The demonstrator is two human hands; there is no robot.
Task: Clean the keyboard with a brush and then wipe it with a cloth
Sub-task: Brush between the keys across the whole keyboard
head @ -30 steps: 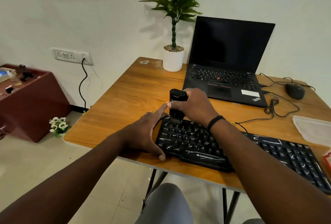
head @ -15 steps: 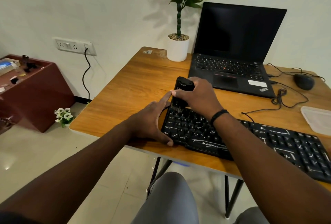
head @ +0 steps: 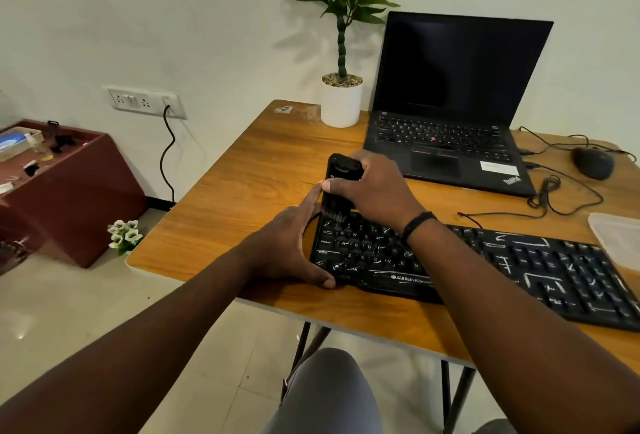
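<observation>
On the wooden table, the right hand has its fingers curled round a black upright brush, bristles down on the top-left corner of the black Zebronics keyboard. The left hand braces the keyboard's left end, fingers spread and relaxed, thumb on its front corner.

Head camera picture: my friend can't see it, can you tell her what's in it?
A right hand grips a black brush, bristles on the top-left keys of a black keyboard. The left hand steadies the keyboard's left end on a wooden table.
</observation>
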